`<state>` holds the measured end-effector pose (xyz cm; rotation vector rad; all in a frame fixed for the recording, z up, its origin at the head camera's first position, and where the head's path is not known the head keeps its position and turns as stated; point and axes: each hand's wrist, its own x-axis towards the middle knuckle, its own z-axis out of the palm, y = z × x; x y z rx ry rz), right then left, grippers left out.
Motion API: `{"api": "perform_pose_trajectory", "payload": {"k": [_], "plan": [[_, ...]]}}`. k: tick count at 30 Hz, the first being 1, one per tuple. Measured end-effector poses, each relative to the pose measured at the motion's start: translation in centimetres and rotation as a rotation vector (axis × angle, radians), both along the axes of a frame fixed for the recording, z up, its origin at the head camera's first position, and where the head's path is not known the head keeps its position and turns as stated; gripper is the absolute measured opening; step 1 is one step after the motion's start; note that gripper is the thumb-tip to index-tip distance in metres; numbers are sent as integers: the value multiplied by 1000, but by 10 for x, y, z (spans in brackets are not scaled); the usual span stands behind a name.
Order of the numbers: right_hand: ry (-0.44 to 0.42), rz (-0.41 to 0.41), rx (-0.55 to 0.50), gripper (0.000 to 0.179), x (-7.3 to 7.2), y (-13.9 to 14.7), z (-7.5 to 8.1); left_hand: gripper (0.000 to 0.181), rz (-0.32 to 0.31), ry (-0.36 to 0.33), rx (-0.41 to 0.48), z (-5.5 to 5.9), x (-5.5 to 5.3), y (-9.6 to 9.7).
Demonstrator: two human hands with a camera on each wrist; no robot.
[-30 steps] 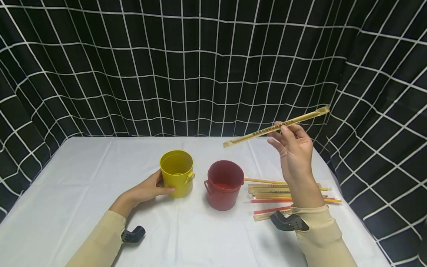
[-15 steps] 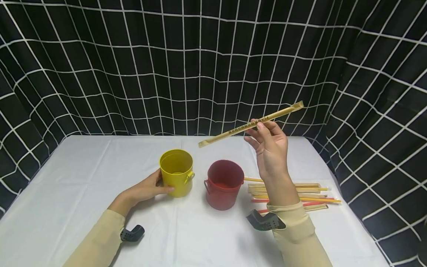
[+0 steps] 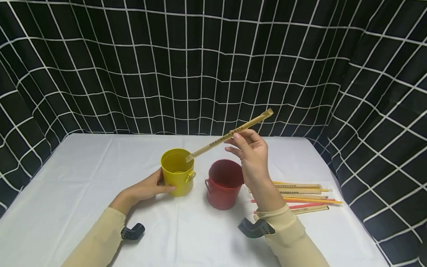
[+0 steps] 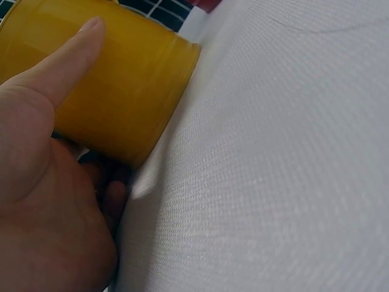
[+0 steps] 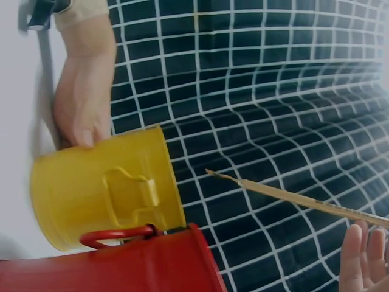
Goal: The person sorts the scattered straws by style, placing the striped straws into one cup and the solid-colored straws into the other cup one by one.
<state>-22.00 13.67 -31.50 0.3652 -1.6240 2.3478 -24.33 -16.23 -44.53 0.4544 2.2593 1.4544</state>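
My left hand [image 3: 141, 191] grips a small yellow bucket [image 3: 181, 185] that stands upright on the white cloth. Its thumb lies along the bucket's wall in the left wrist view, with other fingers partly hidden behind. My right hand [image 3: 255, 157] pinches a paper-wrapped straw [image 3: 220, 140] near its middle. The straw slants down to the left, its lower end over the yellow bucket's rim. In the right wrist view, the tip of the straw [image 5: 279, 193] is clear of the bucket. A red bucket [image 3: 222, 197] stands between the hands, just right of the yellow one.
Several straws, some in paper wrappers [image 3: 301, 191] and some orange or red, lie on the right of the table [image 3: 83, 178], partly behind my right forearm. A black curtain [image 3: 200, 66] with a white grid hangs at the back and sides.
My right hand has carried the wrapped straw left and then lower, from above the loose straws to the yellow bucket's mouth; it slants more steeply. My left hand keeps its grip in place.
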Motion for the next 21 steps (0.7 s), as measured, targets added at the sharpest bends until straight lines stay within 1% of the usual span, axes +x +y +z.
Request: {"api": "perform_pose_trajectory", "payload": {"k": [6,9,10,14,18,21], "plan": [[-7,14,58,28,0,-9,-6,102,0,-3,-2,-1,0,-1],[-7,17,88,25,0,-12,-9,102,-5,0,-1,0,0,-1],[-8,17,95,21,0,-13,-9,101,-6,2,0,0,0,0],[-39,28,125,13,-1,-16,-12,101,-10,5,-6,1,0,0],[-75,52,180,14,-2,-18,-14,101,-14,7,-4,0,-1,0],[-84,78,225,15,-2,-18,-15,101,-13,4,-7,0,0,-1]]}}
